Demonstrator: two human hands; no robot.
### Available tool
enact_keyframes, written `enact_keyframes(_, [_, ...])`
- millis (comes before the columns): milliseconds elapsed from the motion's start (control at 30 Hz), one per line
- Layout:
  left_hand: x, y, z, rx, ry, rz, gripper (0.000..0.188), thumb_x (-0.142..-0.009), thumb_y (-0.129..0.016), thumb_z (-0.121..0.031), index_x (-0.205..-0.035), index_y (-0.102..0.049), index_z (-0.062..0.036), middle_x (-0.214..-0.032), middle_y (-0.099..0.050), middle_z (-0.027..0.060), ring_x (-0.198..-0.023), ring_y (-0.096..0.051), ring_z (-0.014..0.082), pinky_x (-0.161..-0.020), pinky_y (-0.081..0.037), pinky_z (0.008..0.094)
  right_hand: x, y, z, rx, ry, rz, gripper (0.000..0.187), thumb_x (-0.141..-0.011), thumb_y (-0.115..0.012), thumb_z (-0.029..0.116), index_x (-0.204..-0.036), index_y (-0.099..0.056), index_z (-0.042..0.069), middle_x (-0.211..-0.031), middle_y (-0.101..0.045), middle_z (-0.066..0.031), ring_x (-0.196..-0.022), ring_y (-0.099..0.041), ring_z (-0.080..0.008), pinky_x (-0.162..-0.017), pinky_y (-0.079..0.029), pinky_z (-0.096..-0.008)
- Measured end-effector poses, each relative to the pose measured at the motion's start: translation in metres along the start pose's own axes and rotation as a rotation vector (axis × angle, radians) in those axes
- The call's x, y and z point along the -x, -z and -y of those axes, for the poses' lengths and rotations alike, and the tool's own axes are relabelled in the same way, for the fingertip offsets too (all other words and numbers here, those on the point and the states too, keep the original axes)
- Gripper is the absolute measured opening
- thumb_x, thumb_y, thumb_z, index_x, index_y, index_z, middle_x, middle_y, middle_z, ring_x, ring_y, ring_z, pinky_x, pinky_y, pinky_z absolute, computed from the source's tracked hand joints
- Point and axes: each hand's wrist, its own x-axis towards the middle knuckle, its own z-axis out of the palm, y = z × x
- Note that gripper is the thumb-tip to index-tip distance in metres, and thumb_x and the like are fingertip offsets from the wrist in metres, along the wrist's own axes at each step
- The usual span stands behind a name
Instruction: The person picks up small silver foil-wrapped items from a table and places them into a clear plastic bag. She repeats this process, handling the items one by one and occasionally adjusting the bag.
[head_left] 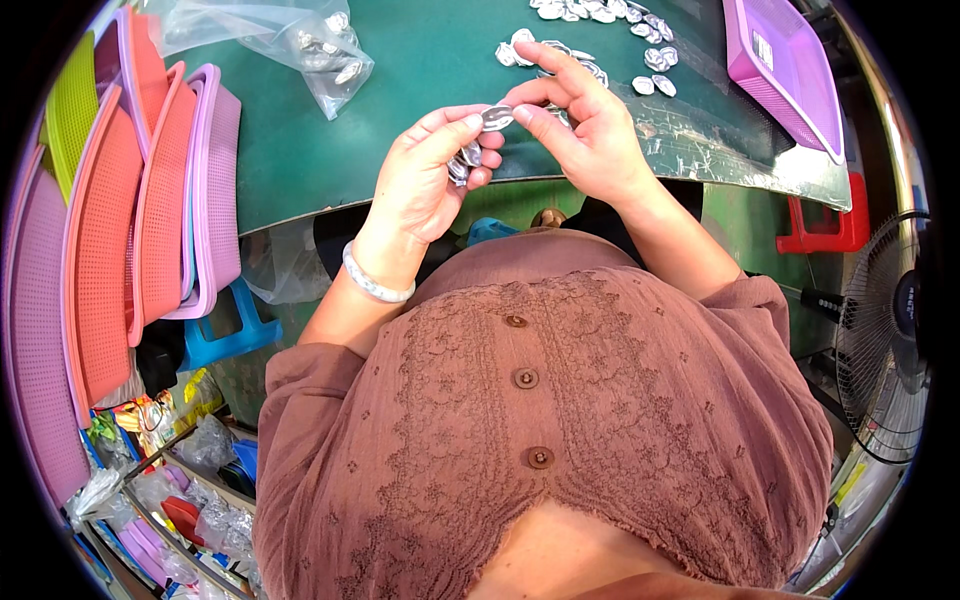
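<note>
Over the near edge of the green table (290, 150), my two hands meet at one shiny silver oval piece (497, 118). My left hand (408, 175) pinches it between thumb and finger, with a few more silver pieces (462, 165) curled in its lower fingers. On the piece's other side, the thumb and forefinger of my right hand (605, 135) close on its end, the other fingers raised. Just behind my right hand lies a cluster of similar pieces (520, 45), partly hidden by it. What exactly these pieces are, I cannot tell.
More silver pieces (655, 85) lie in small groups at the far right. A clear plastic bag (345, 85) with pieces inside lies far left. Stacked baskets (160, 200) crowd the left side; a purple basket (800, 90), red stool (850, 215) and fan (885, 330) are at right.
</note>
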Motion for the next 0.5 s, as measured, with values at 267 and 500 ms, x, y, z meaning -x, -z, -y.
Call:
enact_keyframes(267, [-0.0020,0.0077,0.0044,0.032,-0.029,0.036,0.027,-0.079,-0.058,0.000,-0.106,-0.055,-0.0029,-0.091,-0.059,0.0069,-0.079,-0.058,0.0147,-0.066,-0.047,0.0234,0.0003,-0.0014,0.0051,-0.256,-0.087,0.032,0.054,-0.078,-0.056,-0.006,-0.127,-0.038,0.003,-0.096,-0.060,-0.0086,-0.085,-0.057,-0.0122,-0.081,-0.045,-0.0259])
enact_keyframes(500, [-0.0021,0.0054,0.0049,-0.005,-0.094,0.064,0.034,-0.077,-0.059,0.003,-0.110,-0.053,-0.0045,-0.094,-0.060,0.0064,-0.081,-0.059,0.0138,-0.067,-0.048,0.0237,0.0021,-0.0047,0.0073,-0.317,-0.052,-0.012,0.063,-0.074,-0.056,-0.012,-0.131,-0.034,0.004,-0.117,-0.048,-0.0129,-0.083,-0.056,-0.0117,-0.078,-0.046,-0.0247])
